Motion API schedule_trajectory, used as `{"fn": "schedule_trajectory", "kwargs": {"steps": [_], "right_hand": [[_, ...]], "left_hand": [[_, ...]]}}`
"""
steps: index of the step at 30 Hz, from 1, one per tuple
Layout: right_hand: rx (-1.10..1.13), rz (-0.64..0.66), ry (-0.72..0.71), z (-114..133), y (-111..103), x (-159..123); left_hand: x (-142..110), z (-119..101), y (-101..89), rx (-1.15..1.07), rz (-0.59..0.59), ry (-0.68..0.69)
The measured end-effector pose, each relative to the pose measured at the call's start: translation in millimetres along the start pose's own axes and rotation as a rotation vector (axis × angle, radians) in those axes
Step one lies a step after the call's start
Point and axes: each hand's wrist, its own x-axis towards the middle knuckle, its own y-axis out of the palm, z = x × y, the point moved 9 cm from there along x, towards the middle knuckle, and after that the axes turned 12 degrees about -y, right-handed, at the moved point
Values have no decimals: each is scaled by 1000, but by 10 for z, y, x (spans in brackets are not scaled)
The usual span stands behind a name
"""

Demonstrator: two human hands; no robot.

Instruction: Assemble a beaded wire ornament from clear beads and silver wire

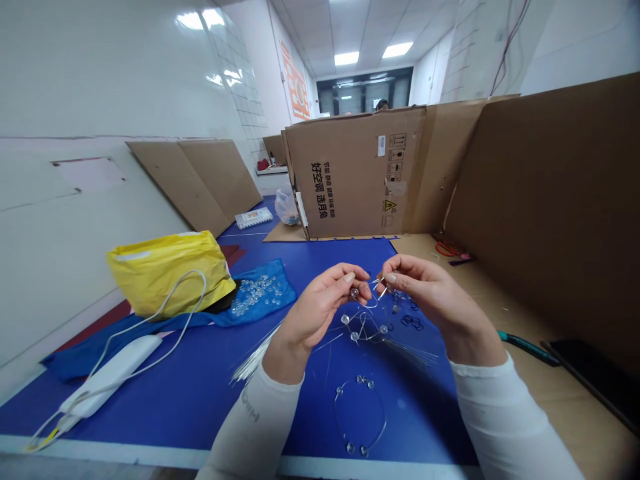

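My left hand is closed in a pinch on a thin wire with clear beads. Facing it, my right hand pinches the wire's other end between thumb and forefinger. Short pale wire ends stick out at its fingertips. Below both hands, a bent wire piece with clear beads appears over a bundle of thin straight wires. Nearer me lies a round wire loop strung with several beads. Small dark rings lie beside my right wrist.
Clear beads are spread on blue cloth beside a yellow bag. A white power strip with its cable lies left. Cardboard walls the back and right. Red-handled scissors, a teal cutter and a dark flat object lie right.
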Motion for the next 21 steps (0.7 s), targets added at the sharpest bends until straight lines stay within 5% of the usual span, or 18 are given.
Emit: {"fn": "schedule_trajectory", "kwargs": {"steps": [21], "right_hand": [[99,-118,89,-123,-122,-22]], "left_hand": [[-63,-46,31,172,13,68]]}}
